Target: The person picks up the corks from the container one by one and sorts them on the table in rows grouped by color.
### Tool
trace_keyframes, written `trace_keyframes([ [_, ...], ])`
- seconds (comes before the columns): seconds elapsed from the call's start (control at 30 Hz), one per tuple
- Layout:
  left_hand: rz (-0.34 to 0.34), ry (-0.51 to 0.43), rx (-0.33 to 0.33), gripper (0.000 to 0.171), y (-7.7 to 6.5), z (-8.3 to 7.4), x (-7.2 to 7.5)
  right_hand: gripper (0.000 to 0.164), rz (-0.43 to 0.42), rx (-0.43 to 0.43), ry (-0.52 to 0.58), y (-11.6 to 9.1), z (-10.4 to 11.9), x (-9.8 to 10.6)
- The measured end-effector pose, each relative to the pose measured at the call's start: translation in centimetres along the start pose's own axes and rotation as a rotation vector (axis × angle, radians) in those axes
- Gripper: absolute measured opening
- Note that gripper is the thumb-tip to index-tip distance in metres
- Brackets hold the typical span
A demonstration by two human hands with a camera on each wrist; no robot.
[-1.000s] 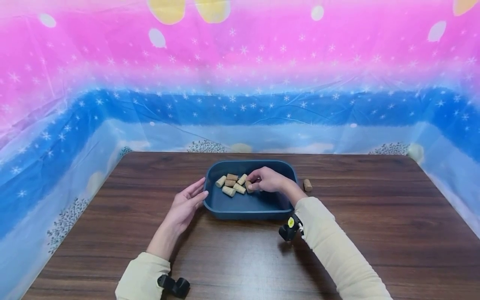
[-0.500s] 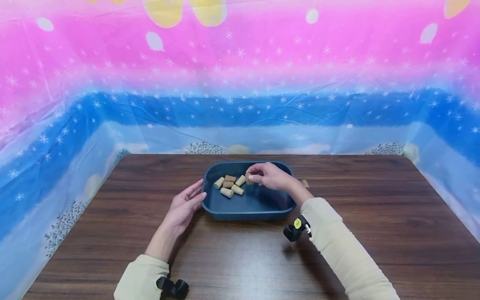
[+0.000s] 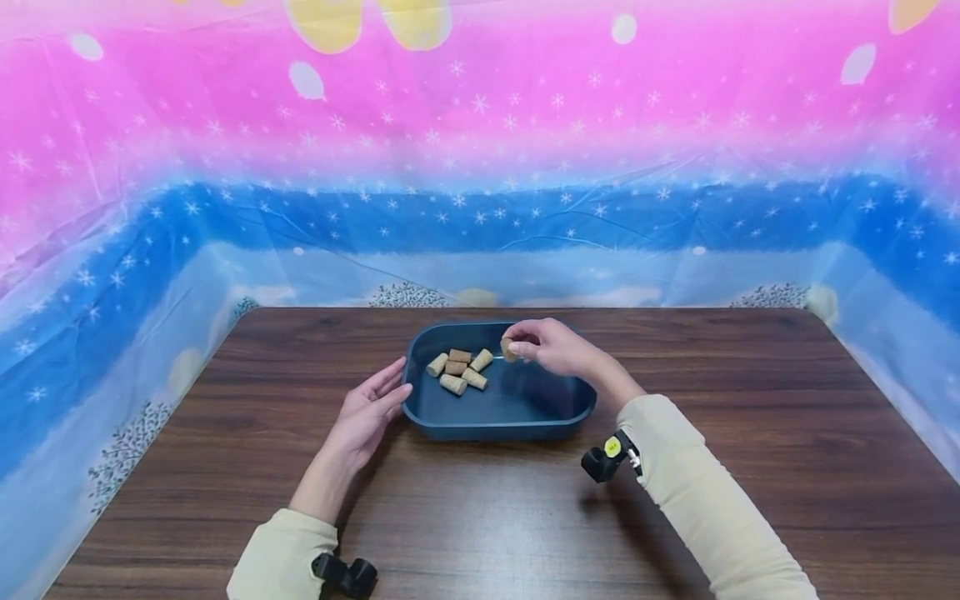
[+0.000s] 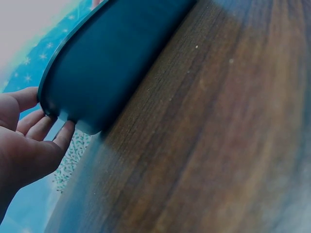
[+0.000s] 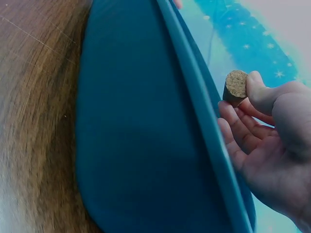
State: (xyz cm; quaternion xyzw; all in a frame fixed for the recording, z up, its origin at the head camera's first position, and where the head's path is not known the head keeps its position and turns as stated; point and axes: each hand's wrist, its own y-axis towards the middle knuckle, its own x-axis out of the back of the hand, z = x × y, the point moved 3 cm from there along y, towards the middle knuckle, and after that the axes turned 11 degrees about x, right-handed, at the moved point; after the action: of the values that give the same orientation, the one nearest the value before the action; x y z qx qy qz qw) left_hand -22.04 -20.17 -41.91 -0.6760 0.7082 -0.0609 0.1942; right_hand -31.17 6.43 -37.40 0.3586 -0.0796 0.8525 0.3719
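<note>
A dark blue-green plastic basin (image 3: 495, 429) stands on the wooden table. Several wine corks (image 3: 453, 384) lie in its left half, some pale and some darker brown. My right hand (image 3: 558, 346) is above the basin's back right part and pinches a brown wine cork (image 5: 235, 86) between thumb and fingers. In the right wrist view the cork's round end shows above the basin rim. My left hand (image 3: 367, 412) rests its extended fingers and thumb against the basin's left end; in the left wrist view the fingertips (image 4: 68, 127) touch its outer wall.
The brown wooden table (image 3: 315, 350) runs back to a pink and blue patterned cloth (image 3: 480, 208) hanging behind and at both sides. Black wrist cameras (image 3: 345, 575) sit on both cream sleeves (image 3: 720, 508).
My right hand has lifted the brown cork away from the other corks and moved up and to the right. A cork right of the basin is now hidden by my arm. My left hand stays put.
</note>
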Motion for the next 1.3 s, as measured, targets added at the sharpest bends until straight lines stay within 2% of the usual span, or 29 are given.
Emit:
trace_keyframes([
  [0.33,0.009,-0.013,-0.003,0.053,0.0,0.0,-0.1,0.026,-0.05,-0.02,-0.042,-1.5,-0.7,1.6],
  [0.47,0.004,-0.007,-0.006,0.054,0.0,0.2,0.0,0.026,-0.102,-0.005,-0.042,-2.6,-1.0,2.4],
  [0.7,0.006,0.024,-0.053,0.06,0.1,0.2,0.0,0.026,-0.216,-0.019,-0.058,-5.3,-1.9,4.5],
  [0.8,0.0,0.013,-0.039,0.057,0.1,0.2,0.1,0.029,-0.246,-0.036,-0.065,-6.3,-2.7,5.2],
  [1.0,-0.005,-0.014,0.002,0.053,0.1,0.0,0.1,0.038,-0.266,-0.046,-0.055,-7.9,-4.0,6.2],
  [1.3,0.001,-0.014,0.004,0.053,0.2,0.1,0.1,0.042,-0.272,-0.122,-0.036,-9.4,-5.0,7.3],
])
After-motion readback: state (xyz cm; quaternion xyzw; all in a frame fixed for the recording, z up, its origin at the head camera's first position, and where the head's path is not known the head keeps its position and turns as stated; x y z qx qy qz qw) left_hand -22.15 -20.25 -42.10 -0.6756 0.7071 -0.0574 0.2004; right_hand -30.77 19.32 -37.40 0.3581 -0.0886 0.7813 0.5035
